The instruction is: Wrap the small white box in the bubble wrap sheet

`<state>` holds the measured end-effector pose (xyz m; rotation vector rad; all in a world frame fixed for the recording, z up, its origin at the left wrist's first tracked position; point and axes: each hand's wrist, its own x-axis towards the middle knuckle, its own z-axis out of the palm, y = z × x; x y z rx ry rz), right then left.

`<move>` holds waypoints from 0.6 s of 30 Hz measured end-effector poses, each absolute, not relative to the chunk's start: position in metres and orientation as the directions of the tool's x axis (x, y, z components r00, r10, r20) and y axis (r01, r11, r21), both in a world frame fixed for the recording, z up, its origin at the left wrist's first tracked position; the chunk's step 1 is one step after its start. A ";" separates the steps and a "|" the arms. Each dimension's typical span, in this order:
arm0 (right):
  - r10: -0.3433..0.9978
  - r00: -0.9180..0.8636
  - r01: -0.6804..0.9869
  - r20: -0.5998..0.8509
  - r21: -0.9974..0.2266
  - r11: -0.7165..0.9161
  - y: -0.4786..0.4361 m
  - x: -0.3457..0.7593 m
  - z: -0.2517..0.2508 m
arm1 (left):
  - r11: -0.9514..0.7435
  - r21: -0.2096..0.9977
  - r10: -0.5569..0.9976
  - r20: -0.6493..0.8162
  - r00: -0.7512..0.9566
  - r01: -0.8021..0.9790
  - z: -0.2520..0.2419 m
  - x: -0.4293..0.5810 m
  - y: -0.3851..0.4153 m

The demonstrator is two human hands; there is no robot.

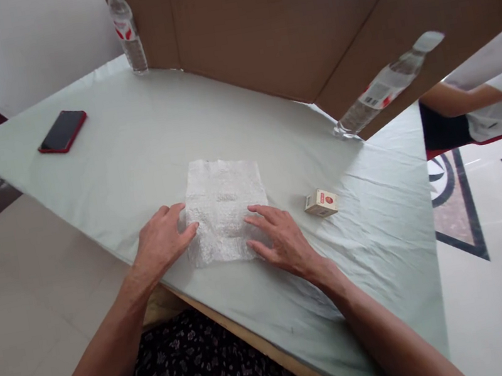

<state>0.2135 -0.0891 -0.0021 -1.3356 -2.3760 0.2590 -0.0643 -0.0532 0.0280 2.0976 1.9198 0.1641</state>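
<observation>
Pressing down flat on a bubble wrap sheet (225,208), both hands are open here, nothing gripped. The left hand (161,240) has its fingers stretched out with the tips touching the sheet's left edge. The right hand (281,240) lies palm down with its fingers spread over the lower right corner. The sheet itself sits dead centre of the frame, on the pale green tablecloth (131,156), close to the near table edge.

Labels, for what they're worth: just right of the right hand, not touching it, is a small cream box (321,203) with a red round mark on top, but any lettering is too small to read. Its flaps look shut, so no idea what's inside.

There are two clear plastic bottles with red-and-white labels, print unreadable. One bottle (127,29) stands at the top of the frame, left of centre. The other bottle (383,91) is in the upper right and looks tilted in the frame, white cap on. I can't tell how full either is. Both stand at the foot of big brown cardboard panels (276,19) along the top.

A red-cased phone (63,131) lies screen dark in the upper left. Another person's arm (460,99) shows at the right edge.
</observation>
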 end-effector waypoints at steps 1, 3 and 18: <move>0.855 -0.466 0.782 0.229 -0.345 0.519 -0.089 0.212 -0.002 | -0.051 0.265 0.988 -0.130 0.089 0.963 0.029 -0.063 -0.053; 0.868 -0.459 0.800 0.188 -0.338 0.496 -0.089 0.210 -0.002 | -0.038 0.227 0.984 -0.160 0.076 0.973 0.030 -0.059 -0.052; 0.908 -0.397 0.860 0.138 -0.289 0.420 -0.093 0.206 -0.013 | -0.117 0.182 0.966 -0.206 0.155 0.976 0.028 -0.042 -0.040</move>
